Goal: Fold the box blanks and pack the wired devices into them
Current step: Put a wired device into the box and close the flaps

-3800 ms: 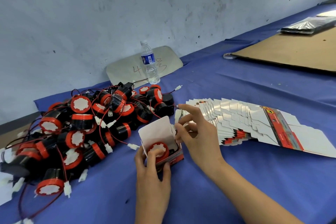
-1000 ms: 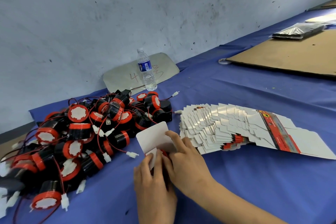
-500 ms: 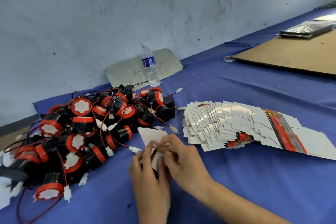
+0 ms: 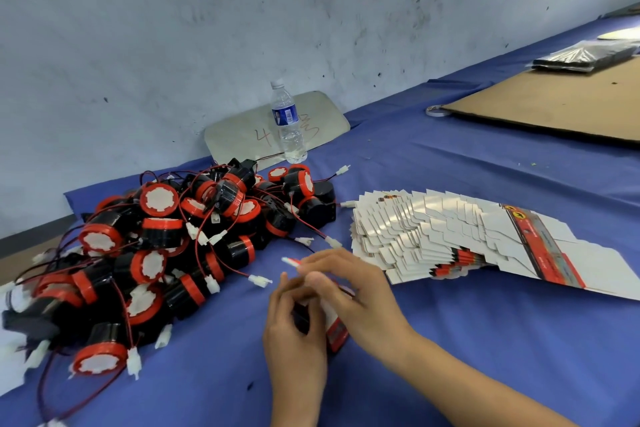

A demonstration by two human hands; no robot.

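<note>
A small white box with a red edge (image 4: 335, 326) lies on the blue cloth between my hands, mostly hidden by them. My left hand (image 4: 294, 333) grips its near left side with curled fingers. My right hand (image 4: 349, 291) covers the top, its fingers pressing the lid flap down. A big pile of black and red wired devices (image 4: 166, 246) lies to the left. A fanned stack of flat box blanks (image 4: 450, 236) lies to the right.
A water bottle (image 4: 288, 121) stands at the wall before a grey panel (image 4: 242, 135). A brown cardboard sheet (image 4: 554, 104) and a dark plastic packet (image 4: 585, 54) lie at the far right. Loose white connectors (image 4: 259, 280) trail beside my hands.
The open lid flap that stood up over the device has been folded down. Both hands now cover the box, and the device inside is out of sight.
</note>
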